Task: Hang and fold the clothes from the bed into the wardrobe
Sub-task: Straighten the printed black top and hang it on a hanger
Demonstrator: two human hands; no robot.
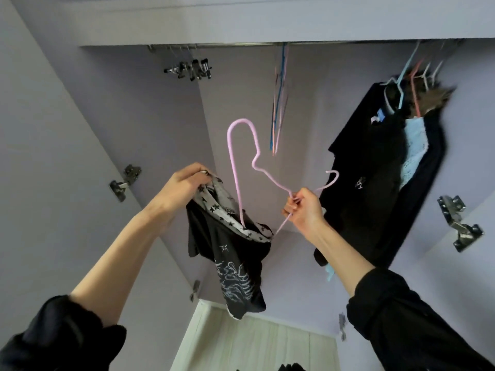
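From the head camera, looking up into the open wardrobe (267, 84), the left hand (184, 183) is curled round the neckline of a black printed top (230, 261), bunching the star-patterned collar. The right hand (304, 208) pinches the pink hanger (241, 162) low on its wire, where the shoulder meets the neck. One hanger arm already dips into the collar opening; the hook points up and right, well short of the rail (241, 44).

The top looks light and limp, so it will likely sag and slide wherever it is unsupported; holding it at the collar edge, as now, seems the sensible place to stretch the opening over the second shoulder. The hanger seems thin and springy, stiff enough to carry the cloth but apt to twist in a pinch grip.

On the rail hang clip hangers (191, 68) at far left, a bunch of bare coloured hangers (280, 97) in the middle, and dark hung clothes (375, 170) at right. The bare bunch dangles just above the hook and could snag it on the way up. Door hinges (126, 180) show at either side.
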